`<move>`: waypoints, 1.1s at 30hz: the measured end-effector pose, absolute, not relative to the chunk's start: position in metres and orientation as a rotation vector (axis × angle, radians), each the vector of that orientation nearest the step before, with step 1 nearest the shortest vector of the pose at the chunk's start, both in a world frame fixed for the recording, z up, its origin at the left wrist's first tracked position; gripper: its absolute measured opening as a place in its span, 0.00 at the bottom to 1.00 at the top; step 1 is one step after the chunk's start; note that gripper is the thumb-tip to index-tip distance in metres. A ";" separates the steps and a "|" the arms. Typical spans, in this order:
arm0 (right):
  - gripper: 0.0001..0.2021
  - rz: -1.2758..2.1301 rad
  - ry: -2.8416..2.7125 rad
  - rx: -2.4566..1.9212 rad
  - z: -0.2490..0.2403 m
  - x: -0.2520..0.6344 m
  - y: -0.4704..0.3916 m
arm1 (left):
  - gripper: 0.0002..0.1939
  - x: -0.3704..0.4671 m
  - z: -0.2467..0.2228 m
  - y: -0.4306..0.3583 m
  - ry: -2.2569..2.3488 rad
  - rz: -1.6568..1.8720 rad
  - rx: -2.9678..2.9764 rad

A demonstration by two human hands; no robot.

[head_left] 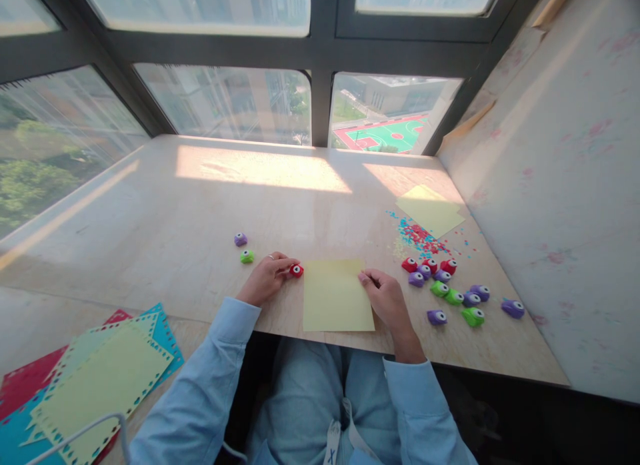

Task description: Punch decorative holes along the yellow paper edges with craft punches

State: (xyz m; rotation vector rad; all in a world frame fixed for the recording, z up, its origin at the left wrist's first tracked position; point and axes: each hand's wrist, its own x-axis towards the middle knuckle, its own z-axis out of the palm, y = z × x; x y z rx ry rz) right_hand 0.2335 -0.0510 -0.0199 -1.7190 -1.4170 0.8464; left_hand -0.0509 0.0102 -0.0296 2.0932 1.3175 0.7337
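Observation:
A pale yellow sheet of paper [336, 298] lies flat in front of me at the table's front edge. My left hand [270, 277] is closed on a small red craft punch [297, 271] just beside the sheet's upper left edge. On the other side, my right hand [385, 295] pinches the sheet's right edge between thumb and fingers. To the left of my left hand stand a green punch [247, 256] and a purple punch [241, 239]. No holes show in the sheet.
Right of the sheet are several red, purple and green punches [454, 297]. Behind them lie scattered paper bits [425, 239] and more yellow sheets [431, 208]. Punched coloured sheets [100, 378] overlap at the lower left, near a white cable [100, 419]. A wall [560, 198] bounds the right side, windows the back.

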 end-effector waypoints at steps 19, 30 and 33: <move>0.17 0.831 -1.447 -1.736 -0.018 0.233 -0.051 | 0.17 -0.051 -0.028 0.010 1.317 0.724 2.078; 0.17 0.856 -1.472 -1.734 -0.017 0.231 -0.047 | 0.16 -0.048 -0.022 0.008 1.316 0.666 2.156; 0.17 0.886 -1.458 -1.716 -0.017 0.231 -0.047 | 0.15 -0.047 -0.019 0.008 1.308 0.650 2.155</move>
